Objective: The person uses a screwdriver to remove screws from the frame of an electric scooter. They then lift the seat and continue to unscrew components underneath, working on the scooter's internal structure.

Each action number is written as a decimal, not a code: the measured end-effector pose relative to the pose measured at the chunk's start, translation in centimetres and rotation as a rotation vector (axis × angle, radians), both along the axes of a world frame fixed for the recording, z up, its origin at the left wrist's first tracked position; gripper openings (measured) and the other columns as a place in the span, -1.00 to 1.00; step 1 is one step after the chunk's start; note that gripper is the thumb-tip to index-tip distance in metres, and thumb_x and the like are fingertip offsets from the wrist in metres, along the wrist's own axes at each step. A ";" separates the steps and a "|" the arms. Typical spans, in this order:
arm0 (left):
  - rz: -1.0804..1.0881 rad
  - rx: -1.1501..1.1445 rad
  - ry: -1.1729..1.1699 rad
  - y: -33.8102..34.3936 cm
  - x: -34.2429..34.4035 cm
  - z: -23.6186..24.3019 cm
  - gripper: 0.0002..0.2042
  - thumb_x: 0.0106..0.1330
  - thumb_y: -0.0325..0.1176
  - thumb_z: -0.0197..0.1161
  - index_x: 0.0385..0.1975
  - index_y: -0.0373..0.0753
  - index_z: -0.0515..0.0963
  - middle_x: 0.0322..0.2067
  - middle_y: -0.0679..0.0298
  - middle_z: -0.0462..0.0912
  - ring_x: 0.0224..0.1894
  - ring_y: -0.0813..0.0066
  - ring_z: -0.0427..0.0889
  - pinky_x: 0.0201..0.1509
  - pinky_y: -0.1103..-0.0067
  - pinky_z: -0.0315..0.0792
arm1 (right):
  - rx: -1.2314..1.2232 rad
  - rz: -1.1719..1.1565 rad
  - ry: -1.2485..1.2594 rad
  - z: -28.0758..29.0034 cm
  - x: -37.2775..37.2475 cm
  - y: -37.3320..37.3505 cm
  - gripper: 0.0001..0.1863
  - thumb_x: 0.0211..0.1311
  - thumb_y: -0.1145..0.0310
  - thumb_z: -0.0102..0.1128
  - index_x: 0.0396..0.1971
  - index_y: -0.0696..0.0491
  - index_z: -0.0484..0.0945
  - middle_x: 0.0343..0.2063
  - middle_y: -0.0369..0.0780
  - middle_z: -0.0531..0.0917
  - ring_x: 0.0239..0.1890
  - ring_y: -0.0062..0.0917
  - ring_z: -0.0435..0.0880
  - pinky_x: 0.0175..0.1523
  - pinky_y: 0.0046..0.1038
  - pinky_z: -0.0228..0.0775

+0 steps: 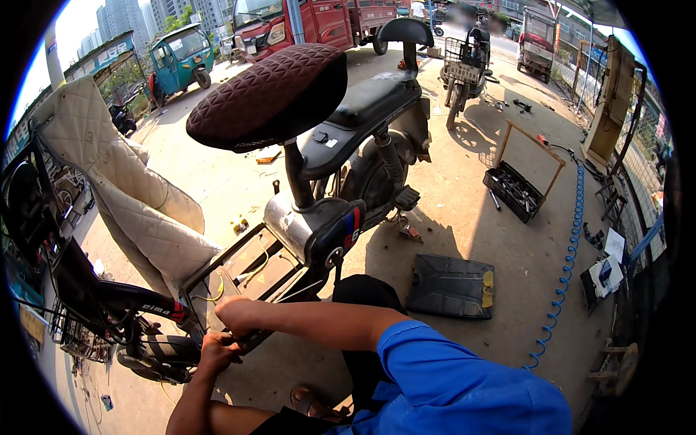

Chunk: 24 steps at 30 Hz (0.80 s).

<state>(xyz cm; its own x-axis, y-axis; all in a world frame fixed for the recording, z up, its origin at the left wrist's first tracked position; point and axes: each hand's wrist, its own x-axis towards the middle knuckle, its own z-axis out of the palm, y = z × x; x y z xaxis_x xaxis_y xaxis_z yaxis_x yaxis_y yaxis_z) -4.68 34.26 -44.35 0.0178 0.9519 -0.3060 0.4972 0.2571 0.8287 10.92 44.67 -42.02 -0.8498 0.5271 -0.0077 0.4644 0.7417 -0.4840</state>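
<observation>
Posture | left hand [217,353], right hand [238,317] curled, contents hidden | close together by dark rectangular scooter frame [230,252], perhaps for steadiness

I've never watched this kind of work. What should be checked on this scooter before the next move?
1. Bay uncovered: ok. The scooter's floor bay is open to view.
2. Both hands at the bay: ok. The left hand and right hand are close together by its near side.
3. Firm grip: cannot tell. The fingers hide what they hold.
4. Wires clear of the hands: not ok. A yellow wire lies close to the right hand.
5. Toolbox open: ok. The toolbox stands open on the ground.
6. Wires disconnected: cannot tell. Their ends are too small to judge.
</observation>
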 end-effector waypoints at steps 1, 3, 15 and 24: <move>0.005 0.027 0.042 0.1 0.4 0.1 -0.91 0.15 -0.54 0.35 -0.44 -0.46 0.68 -0.57 0.18 0.70 -0.62 0.44 0.67 -0.53 0.55 0.59 | -0.004 0.001 -0.005 -0.1 0.1 0.1 -0.56 -0.26 0.30 0.54 -0.27 0.15 0.72 -0.22 0.01 0.72 -0.08 -0.17 0.73 -0.04 -0.28 0.62; 0.014 0.081 0.124 0.4 1.3 0.4 -0.90 0.11 -0.51 0.35 -0.47 -0.44 0.69 -0.61 0.19 0.70 -0.63 0.44 0.68 -0.53 0.54 0.59 | -0.011 0.005 -0.016 -0.3 0.0 0.4 -0.58 -0.28 0.31 0.55 -0.30 0.14 0.73 -0.24 0.00 0.73 -0.09 -0.17 0.73 -0.06 -0.28 0.62; -0.092 0.243 0.376 1.0 2.1 0.5 -0.90 0.02 -0.44 0.34 -0.53 -0.34 0.64 -0.67 0.09 0.66 -0.59 0.31 0.73 -0.46 0.46 0.55 | -0.017 -0.014 -0.002 1.4 1.0 -0.3 -0.59 -0.45 0.39 0.62 -0.42 0.14 0.75 -0.38 -0.06 0.75 -0.18 -0.22 0.77 -0.14 -0.30 0.63; -0.155 0.326 0.462 1.1 0.5 -1.0 -0.89 -0.03 -0.46 0.31 -0.49 -0.31 0.64 -0.57 -0.02 0.63 -0.45 0.10 0.73 -0.37 0.37 0.52 | -0.008 0.014 -0.049 0.2 -0.3 0.2 -0.47 -0.43 0.36 0.65 -0.27 0.12 0.73 -0.24 -0.06 0.74 -0.06 -0.25 0.73 -0.03 -0.31 0.61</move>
